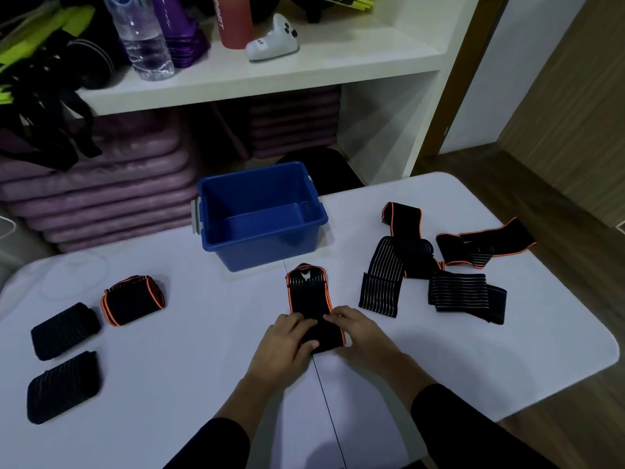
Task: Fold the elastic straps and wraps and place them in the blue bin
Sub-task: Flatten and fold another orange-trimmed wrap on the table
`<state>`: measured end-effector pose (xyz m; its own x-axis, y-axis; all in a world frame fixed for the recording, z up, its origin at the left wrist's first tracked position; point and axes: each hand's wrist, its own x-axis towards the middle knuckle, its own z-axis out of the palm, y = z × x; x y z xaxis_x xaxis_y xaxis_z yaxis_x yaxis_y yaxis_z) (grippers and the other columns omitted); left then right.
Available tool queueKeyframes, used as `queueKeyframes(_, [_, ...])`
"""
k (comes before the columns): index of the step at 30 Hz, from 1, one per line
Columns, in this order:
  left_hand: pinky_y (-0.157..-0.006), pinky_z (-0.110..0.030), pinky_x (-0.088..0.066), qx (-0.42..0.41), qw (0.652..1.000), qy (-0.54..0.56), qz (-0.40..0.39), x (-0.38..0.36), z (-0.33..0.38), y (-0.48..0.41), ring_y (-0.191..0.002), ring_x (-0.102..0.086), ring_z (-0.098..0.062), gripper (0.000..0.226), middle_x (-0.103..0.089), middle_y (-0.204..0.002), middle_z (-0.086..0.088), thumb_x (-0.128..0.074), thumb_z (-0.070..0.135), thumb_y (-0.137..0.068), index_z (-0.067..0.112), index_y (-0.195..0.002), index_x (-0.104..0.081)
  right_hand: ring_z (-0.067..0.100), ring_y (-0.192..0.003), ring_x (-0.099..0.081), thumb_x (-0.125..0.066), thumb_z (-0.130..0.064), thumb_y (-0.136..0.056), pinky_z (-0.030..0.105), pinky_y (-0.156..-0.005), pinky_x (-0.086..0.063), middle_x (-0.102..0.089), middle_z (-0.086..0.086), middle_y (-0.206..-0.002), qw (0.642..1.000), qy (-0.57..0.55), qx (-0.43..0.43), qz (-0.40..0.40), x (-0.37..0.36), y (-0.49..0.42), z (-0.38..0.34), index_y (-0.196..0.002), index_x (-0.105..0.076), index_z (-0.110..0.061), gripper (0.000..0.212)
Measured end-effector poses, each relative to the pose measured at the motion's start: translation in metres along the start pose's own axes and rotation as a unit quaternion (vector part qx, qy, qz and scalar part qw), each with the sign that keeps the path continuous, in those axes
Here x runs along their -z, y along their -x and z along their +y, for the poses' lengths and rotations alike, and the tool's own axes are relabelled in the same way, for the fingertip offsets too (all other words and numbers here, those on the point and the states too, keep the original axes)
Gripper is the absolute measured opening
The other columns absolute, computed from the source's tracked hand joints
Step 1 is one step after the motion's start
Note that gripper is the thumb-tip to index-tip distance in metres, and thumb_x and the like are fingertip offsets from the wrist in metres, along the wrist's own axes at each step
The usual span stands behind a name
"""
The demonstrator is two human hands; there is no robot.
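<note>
A black wrap with orange edging [308, 292] lies lengthwise on the white table [189, 360], just in front of the blue bin [263, 245]. My left hand [287, 343] and my right hand [355, 330] both grip its near end, fingers curled over the fabric and the left thumb under it. The bin stands open and holds nothing that I can see. Three folded wraps lie at the left: an orange-edged wrap [133, 299] and two black striped wraps [64, 330], [62, 387]. Several unfolded straps [389, 275], [483, 245], [466, 296] lie spread at the right.
A white shelf [270, 72] behind the table holds a water bottle [142, 38], a pink bottle and a white game controller [274, 38]. Purple mats [101, 198] are stacked under it. The table's right edge drops to a wooden floor [558, 184].
</note>
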<state>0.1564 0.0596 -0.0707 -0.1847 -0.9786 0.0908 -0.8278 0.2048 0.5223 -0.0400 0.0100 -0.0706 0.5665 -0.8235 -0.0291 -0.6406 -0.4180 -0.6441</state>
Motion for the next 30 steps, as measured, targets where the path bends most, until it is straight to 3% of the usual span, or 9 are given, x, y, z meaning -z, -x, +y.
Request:
queueKeyframes(5, [-0.093,-0.029,-0.045,0.021,0.999,0.031,-0.015,0.002,-0.006,0.009,-0.109,-0.050,-0.019,0.066,-0.053,-0.128,0.001,-0.064,0.040,-0.075,0.021,-0.135,-0.045,0.011,-0.109,-0.055,-0.068,-0.027,-0.073,0.027,-0.094,-0.045,-0.061,-0.006,-0.117,0.993,-0.085,-0.058,-0.053,0.012,-0.010,-0.002,-0.124,-0.043,-0.032,0.058])
queueKeyframes(7, [-0.089,-0.022,-0.040,0.081,0.993,0.080,-0.012,0.010,-0.003,0.005,-0.107,-0.050,-0.015,0.060,-0.056,-0.121,0.004,-0.059,0.041,-0.077,0.023,-0.133,-0.046,0.009,-0.099,-0.060,-0.069,-0.032,-0.077,0.027,-0.086,-0.047,-0.064,-0.004,-0.104,0.983,-0.146,-0.090,-0.058,0.015,-0.013,-0.006,-0.111,-0.043,-0.032,0.043])
queueKeyframes(11, [-0.074,-0.025,-0.039,0.183,0.970,0.159,-0.014,0.011,-0.001,-0.007,-0.083,-0.052,-0.016,0.040,-0.055,-0.093,-0.002,-0.056,0.043,-0.078,0.023,-0.112,-0.055,0.005,-0.077,-0.060,-0.062,-0.039,-0.085,0.026,-0.074,-0.046,-0.061,-0.010,-0.082,0.973,-0.181,-0.140,0.001,0.004,-0.019,-0.011,-0.096,-0.053,-0.026,0.020])
queueKeyframes(15, [-0.080,-0.024,-0.040,0.314,0.913,0.254,0.057,0.004,0.003,-0.017,-0.096,-0.053,-0.023,0.033,-0.046,-0.103,-0.009,-0.065,0.033,-0.081,0.010,-0.102,-0.057,0.003,-0.072,-0.052,-0.065,-0.037,-0.084,0.029,-0.079,-0.047,-0.055,-0.005,-0.104,0.962,-0.171,-0.184,0.105,-0.013,-0.026,-0.014,-0.116,-0.056,-0.025,0.035])
queueKeyframes(18, [-0.095,-0.037,-0.046,0.356,0.885,0.290,0.080,0.004,0.001,-0.024,-0.112,-0.053,-0.025,0.060,-0.049,-0.124,-0.008,-0.071,0.026,-0.077,0.012,-0.128,-0.043,0.006,-0.096,-0.052,-0.064,-0.028,-0.086,0.025,-0.091,-0.042,-0.048,-0.010,-0.124,0.962,-0.199,-0.166,0.088,-0.014,-0.029,-0.016,-0.136,-0.042,-0.028,0.055])
queueKeyframes(20, [-0.100,-0.048,-0.044,0.360,0.888,0.273,0.080,0.003,-0.002,-0.026,-0.119,-0.050,-0.027,0.075,-0.051,-0.130,-0.006,-0.069,0.039,-0.070,0.019,-0.136,-0.038,0.008,-0.113,-0.049,-0.061,-0.027,-0.087,0.027,-0.099,-0.039,-0.050,-0.012,-0.128,0.963,-0.217,-0.145,0.059,-0.011,-0.034,-0.019,-0.138,-0.040,-0.031,0.055])
queueKeyframes(22, [-0.099,-0.050,-0.044,0.375,0.878,0.283,0.091,0.000,-0.003,-0.025,-0.118,-0.050,-0.029,0.075,-0.053,-0.128,-0.007,-0.067,0.043,-0.068,0.024,-0.135,-0.039,0.005,-0.112,-0.055,-0.057,-0.026,-0.088,0.026,-0.097,-0.044,-0.059,-0.008,-0.124,0.964,-0.233,-0.123,0.041,-0.010,-0.038,-0.023,-0.135,-0.044,-0.029,0.049])
queueKeyframes(27, [-0.098,-0.043,-0.046,0.391,0.865,0.294,0.109,0.001,0.008,-0.028,-0.113,-0.053,-0.028,0.053,-0.061,-0.118,-0.007,-0.065,0.026,-0.082,0.023,-0.131,-0.043,-0.005,-0.101,-0.057,-0.058,-0.017,-0.084,0.028,-0.092,-0.048,-0.061,-0.018,-0.112,0.957,-0.256,-0.126,0.055,-0.013,-0.047,-0.023,-0.120,-0.055,-0.028,0.037])
queueKeyframes(30, [-0.088,-0.026,-0.045,0.388,0.858,0.311,0.129,0.008,0.010,-0.029,-0.104,-0.055,-0.020,0.046,-0.060,-0.116,-0.005,-0.062,0.015,-0.086,0.018,-0.129,-0.047,-0.013,-0.089,-0.055,-0.061,-0.003,-0.085,0.015,-0.082,-0.044,-0.062,-0.012,-0.106,0.948,-0.279,-0.137,0.066,-0.017,-0.049,-0.028,-0.116,-0.057,-0.020,0.035])
